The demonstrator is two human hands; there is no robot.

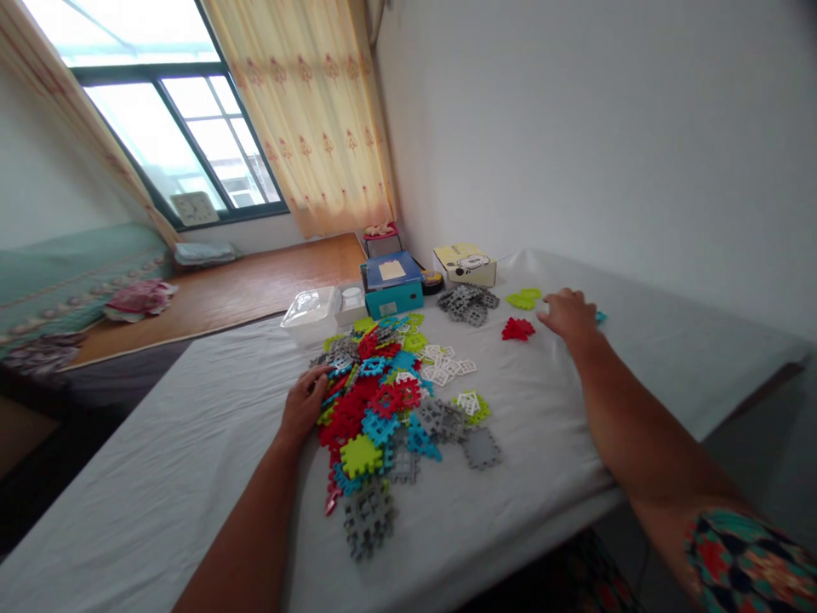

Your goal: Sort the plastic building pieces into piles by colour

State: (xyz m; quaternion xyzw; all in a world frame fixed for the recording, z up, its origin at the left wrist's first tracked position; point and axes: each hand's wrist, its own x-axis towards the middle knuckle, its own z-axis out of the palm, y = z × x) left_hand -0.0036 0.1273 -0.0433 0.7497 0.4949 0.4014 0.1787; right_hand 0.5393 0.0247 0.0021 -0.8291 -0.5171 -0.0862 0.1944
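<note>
A heap of flat interlocking plastic tiles [383, 409] in red, blue, green, grey and white lies on a white-sheeted table [191, 477]. My left hand [305, 404] rests at the heap's left edge, fingers curled onto the tiles. My right hand [568, 315] reaches far right, fingers bent down over a blue tile [600, 317] that barely shows beneath it. Sorted small piles lie near it: red tiles [517, 329], green tiles [523, 298] and grey tiles [468, 304].
At the table's far edge stand a blue box [392, 285], a cream cartoon box [465, 264] and a clear plastic container [312, 313]. A white wall runs along the right. A wooden platform, bedding and a curtained window lie beyond.
</note>
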